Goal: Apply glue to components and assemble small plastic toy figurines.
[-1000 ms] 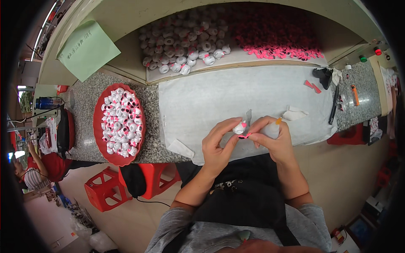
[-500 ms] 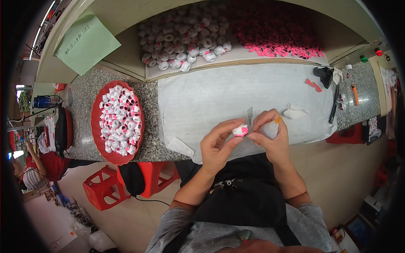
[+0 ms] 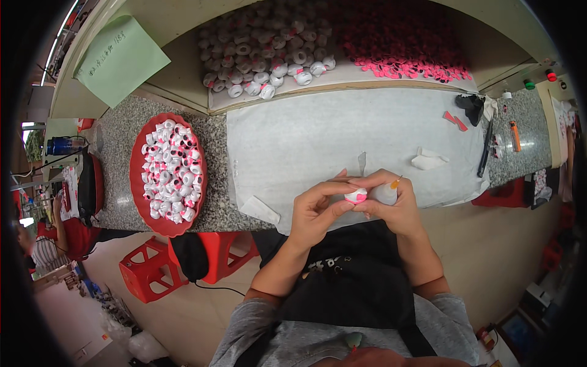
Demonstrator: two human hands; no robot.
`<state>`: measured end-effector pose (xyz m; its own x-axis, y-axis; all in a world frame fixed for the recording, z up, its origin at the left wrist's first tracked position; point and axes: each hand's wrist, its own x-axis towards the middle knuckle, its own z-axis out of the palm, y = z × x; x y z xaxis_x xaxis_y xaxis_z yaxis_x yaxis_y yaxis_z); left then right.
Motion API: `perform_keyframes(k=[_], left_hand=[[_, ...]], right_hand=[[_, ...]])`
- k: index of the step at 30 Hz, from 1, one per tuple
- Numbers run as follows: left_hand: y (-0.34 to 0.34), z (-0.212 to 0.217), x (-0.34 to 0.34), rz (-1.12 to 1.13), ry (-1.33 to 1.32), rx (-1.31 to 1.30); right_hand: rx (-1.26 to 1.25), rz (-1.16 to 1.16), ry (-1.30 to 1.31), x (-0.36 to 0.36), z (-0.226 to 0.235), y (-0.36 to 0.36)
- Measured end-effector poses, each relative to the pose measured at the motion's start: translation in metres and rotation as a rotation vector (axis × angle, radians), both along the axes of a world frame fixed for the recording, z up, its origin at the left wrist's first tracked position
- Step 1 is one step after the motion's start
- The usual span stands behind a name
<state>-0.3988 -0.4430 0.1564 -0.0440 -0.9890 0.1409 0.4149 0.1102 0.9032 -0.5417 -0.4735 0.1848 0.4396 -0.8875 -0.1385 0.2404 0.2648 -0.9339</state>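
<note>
Piece in hand: small white part with pink ring [image 3: 356, 196], pinched between both hands at the table's near edge, above the lap.
Left hand [image 3: 315, 211]: fingers closed on the piece, thumb and forefinger clamping its side.
Right hand [image 3: 391, 205]: closed around a small white bottle with orange tip [image 3: 387, 191] (glue, at a guess), fingertips also steadying the piece.
Doing it well: hold the piece still with the left hand, bring the tip square to the pink ring, press lightly, keep fingers clear of the joint.
Work surface: white sheet [image 3: 318, 137] on a speckled grey counter [image 3: 119, 140].
Red tray [image 3: 136, 183]: left of the sheet, heaped with similar white-and-pink pieces.
Back shelf: pile of white parts [image 3: 263, 49] beside pile of pink rings [image 3: 403, 43].
Sundries: crumpled white scrap [image 3: 428, 160], black pen [image 3: 486, 150], green paper sheet [image 3: 119, 58].
Obstructions: nothing between hands and tray; paper strip [image 3: 259, 210] near the left wrist (liable to snag).
</note>
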Motion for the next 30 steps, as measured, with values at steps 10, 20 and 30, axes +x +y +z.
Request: perform_keyframes(k=[10,20,30], left_hand=[[0.000,0.002,0.002,-0.006,-0.024,-0.009],[0.001,0.000,0.005,-0.001,-0.072,-0.025],[-0.002,0.001,0.005,-0.016,-0.038,-0.020]], right_hand=[[-0.010,0.015,-0.022,-0.001,-0.003,0.001],[0.017,0.000,-0.050,0.001,-0.004,0.002],[0.052,0.029,-0.111,0.001,-0.007,0.000]])
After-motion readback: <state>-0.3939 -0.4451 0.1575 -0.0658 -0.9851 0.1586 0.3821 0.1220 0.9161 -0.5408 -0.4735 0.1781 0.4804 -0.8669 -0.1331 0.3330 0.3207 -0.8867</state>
